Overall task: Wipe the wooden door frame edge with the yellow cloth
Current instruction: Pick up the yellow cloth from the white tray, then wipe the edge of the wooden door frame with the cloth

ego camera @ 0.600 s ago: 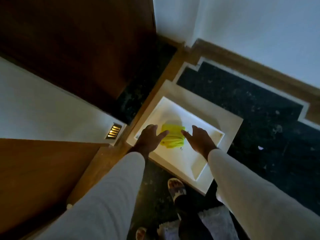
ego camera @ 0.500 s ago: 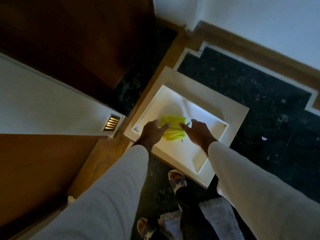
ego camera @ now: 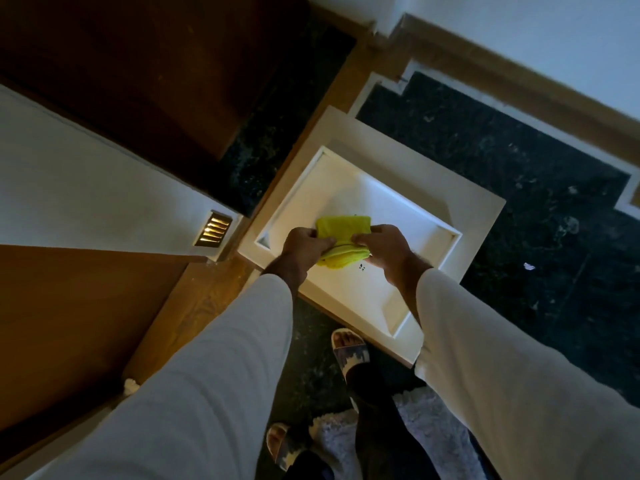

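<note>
A folded yellow cloth (ego camera: 343,230) is held over a white recessed tray-like stand (ego camera: 481,216) on the floor. My left hand (ego camera: 303,245) grips the cloth's left side and my right hand (ego camera: 384,245) grips its right side, both with fingers closed on the fabric. The wooden door frame edge (ego camera: 194,306) runs diagonally from the lower left up past the tray's left side. A dark wooden door (ego camera: 131,74) fills the upper left.
A small lit vent-like wall light (ego camera: 213,229) sits in the white wall (ego camera: 86,192) left of the tray. Dark marbled floor (ego camera: 519,174) with a white inlay border lies to the right. My sandalled feet (ego camera: 349,351) stand below on a fluffy mat (ego camera: 436,438).
Both hands have gone from hovering open beside the cloth to closing on its two sides. The view has shifted slightly, with the tray sitting higher in the frame.
</note>
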`<state>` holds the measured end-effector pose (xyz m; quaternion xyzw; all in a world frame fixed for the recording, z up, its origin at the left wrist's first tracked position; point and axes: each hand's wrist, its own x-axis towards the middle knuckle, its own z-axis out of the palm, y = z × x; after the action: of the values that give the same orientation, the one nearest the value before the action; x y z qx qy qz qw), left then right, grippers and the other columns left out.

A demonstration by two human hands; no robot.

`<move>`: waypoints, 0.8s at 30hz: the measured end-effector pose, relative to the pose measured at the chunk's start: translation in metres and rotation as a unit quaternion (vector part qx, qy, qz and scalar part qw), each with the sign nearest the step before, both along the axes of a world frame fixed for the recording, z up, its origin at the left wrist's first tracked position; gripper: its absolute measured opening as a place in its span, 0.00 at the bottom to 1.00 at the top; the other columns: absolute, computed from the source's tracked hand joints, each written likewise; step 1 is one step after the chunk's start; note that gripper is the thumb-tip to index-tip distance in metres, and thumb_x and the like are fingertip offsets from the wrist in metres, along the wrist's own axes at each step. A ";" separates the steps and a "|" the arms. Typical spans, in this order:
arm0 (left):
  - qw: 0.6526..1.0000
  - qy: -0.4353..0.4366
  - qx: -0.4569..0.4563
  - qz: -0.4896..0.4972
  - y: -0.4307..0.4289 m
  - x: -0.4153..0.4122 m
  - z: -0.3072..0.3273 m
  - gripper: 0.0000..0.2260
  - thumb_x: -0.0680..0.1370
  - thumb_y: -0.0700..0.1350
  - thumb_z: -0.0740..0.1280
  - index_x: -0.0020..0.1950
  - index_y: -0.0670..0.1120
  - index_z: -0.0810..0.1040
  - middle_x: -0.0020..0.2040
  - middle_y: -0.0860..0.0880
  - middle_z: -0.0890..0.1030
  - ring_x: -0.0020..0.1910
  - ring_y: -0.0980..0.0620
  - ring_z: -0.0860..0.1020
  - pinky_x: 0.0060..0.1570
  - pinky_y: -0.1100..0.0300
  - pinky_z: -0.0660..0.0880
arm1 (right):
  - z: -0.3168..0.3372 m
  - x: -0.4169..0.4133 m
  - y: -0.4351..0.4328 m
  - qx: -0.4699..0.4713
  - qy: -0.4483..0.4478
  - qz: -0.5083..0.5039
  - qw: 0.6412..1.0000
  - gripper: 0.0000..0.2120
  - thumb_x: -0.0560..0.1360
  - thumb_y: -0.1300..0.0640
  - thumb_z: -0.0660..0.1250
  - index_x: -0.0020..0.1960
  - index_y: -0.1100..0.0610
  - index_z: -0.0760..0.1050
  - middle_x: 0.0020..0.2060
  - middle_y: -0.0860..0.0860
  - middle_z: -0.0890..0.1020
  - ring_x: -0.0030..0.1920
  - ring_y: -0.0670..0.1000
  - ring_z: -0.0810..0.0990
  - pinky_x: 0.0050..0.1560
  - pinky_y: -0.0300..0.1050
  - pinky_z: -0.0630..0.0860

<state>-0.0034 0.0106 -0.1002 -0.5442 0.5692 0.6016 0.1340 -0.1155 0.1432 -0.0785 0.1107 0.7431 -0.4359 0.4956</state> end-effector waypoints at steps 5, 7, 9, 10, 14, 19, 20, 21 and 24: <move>0.998 0.057 -0.010 0.032 -0.013 0.011 0.065 0.17 0.79 0.38 0.73 0.67 0.37 0.80 0.61 0.37 0.84 0.61 0.37 0.81 0.62 0.46 0.79 | 0.058 0.008 -0.014 -0.086 -0.035 -0.001 0.996 0.05 0.75 0.70 0.69 0.49 0.63 0.79 0.50 0.62 0.81 0.48 0.58 0.81 0.48 0.47 0.80; 0.994 0.089 -0.015 0.053 -0.020 0.017 0.091 0.18 0.79 0.38 0.72 0.68 0.39 0.78 0.63 0.37 0.82 0.62 0.38 0.80 0.61 0.46 0.78 | 0.083 0.009 -0.022 -0.111 -0.037 0.009 0.993 0.08 0.75 0.68 0.68 0.54 0.63 0.79 0.51 0.60 0.81 0.48 0.55 0.82 0.45 0.44 0.80; 0.989 0.128 -0.010 0.073 -0.029 0.025 0.122 0.19 0.79 0.37 0.71 0.70 0.40 0.76 0.67 0.37 0.81 0.66 0.37 0.79 0.67 0.41 0.77 | 0.112 0.008 -0.031 -0.135 -0.027 0.038 0.990 0.13 0.76 0.66 0.67 0.61 0.65 0.78 0.54 0.61 0.82 0.53 0.56 0.82 0.45 0.43 0.79; 0.987 0.142 -0.011 0.074 -0.034 0.028 0.139 0.20 0.80 0.38 0.72 0.71 0.42 0.76 0.68 0.39 0.81 0.67 0.37 0.79 0.69 0.40 0.77 | 0.126 0.006 -0.036 -0.146 -0.016 0.057 0.988 0.15 0.77 0.65 0.67 0.63 0.64 0.78 0.57 0.61 0.83 0.56 0.57 0.82 0.46 0.42 0.79; 0.972 0.200 -0.065 0.103 -0.064 0.043 0.217 0.25 0.76 0.41 0.77 0.71 0.43 0.73 0.69 0.39 0.80 0.67 0.36 0.80 0.68 0.37 0.78 | 0.212 0.004 -0.065 -0.178 0.054 0.120 0.975 0.17 0.78 0.59 0.71 0.65 0.61 0.77 0.59 0.58 0.83 0.58 0.56 0.83 0.48 0.42 0.81; 0.953 0.262 -0.129 0.079 -0.102 0.060 0.321 0.26 0.76 0.40 0.77 0.73 0.41 0.76 0.68 0.39 0.82 0.66 0.36 0.82 0.65 0.35 0.79 | 0.322 0.016 -0.099 -0.223 0.126 0.155 0.954 0.13 0.78 0.61 0.73 0.61 0.62 0.79 0.51 0.56 0.85 0.47 0.50 0.84 0.45 0.39 0.83; 0.947 0.282 -0.134 0.070 -0.107 0.064 0.343 0.24 0.77 0.39 0.76 0.73 0.40 0.77 0.68 0.38 0.82 0.65 0.36 0.82 0.65 0.36 0.80 | 0.344 0.019 -0.104 -0.242 0.128 0.154 0.949 0.13 0.77 0.61 0.73 0.61 0.61 0.79 0.53 0.57 0.85 0.48 0.49 0.85 0.43 0.38 0.83; 0.942 0.288 -0.154 0.075 -0.114 0.075 0.372 0.23 0.78 0.39 0.75 0.72 0.40 0.77 0.67 0.39 0.83 0.64 0.37 0.83 0.64 0.36 0.80 | 0.372 0.027 -0.111 -0.264 0.128 0.154 0.944 0.14 0.77 0.62 0.74 0.61 0.60 0.80 0.55 0.58 0.86 0.48 0.49 0.86 0.42 0.37 0.83; 0.929 0.310 -0.188 0.066 -0.123 0.099 0.445 0.22 0.76 0.42 0.77 0.70 0.43 0.80 0.65 0.41 0.84 0.62 0.39 0.84 0.61 0.37 0.83 | 0.439 0.045 -0.122 -0.302 0.136 0.151 0.931 0.16 0.75 0.63 0.75 0.62 0.60 0.80 0.58 0.58 0.86 0.52 0.52 0.87 0.45 0.39 0.85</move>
<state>0.0958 -0.1120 0.3449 -0.3822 0.6478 0.6297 -0.1944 -0.0702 0.0211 0.3605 -0.2180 0.6445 -0.5706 0.4599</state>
